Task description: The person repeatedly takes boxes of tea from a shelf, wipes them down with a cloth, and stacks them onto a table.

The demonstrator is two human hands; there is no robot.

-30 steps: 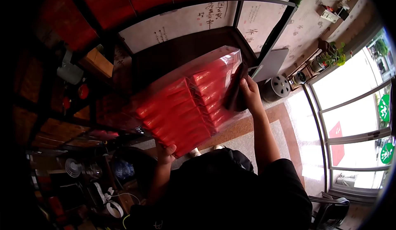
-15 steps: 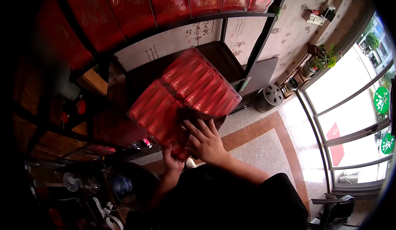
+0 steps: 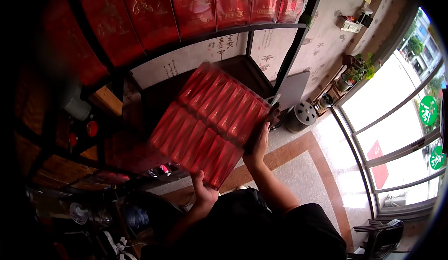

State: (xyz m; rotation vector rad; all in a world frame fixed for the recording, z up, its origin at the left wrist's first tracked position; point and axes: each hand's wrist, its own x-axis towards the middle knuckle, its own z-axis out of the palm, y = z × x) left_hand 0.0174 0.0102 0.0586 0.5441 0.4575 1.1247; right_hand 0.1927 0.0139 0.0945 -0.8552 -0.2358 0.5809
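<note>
A flat clear-wrapped pack of red packets (image 3: 210, 120), arranged in two rows, is held tilted in front of the dark shelf. My left hand (image 3: 204, 190) grips its near lower corner, with the thumb on the top face. At the right edge of the pack is my right hand (image 3: 260, 144), closed around a dark cloth (image 3: 257, 138) that lies against the pack's side. Part of the cloth is hidden by the pack and the fingers.
Red boxes with gold characters (image 3: 191, 8) line the upper shelf. Below them is a dark shelf board (image 3: 163, 90). A round metal bin (image 3: 302, 115), a plant (image 3: 359, 69) and glass doors (image 3: 382, 134) stand to the right. A black chair (image 3: 385, 236) is at lower right.
My right hand and the cloth have moved from the right side onto the pack's near part, then back to its right edge. The pack has turned and now shows its top face more fully.
</note>
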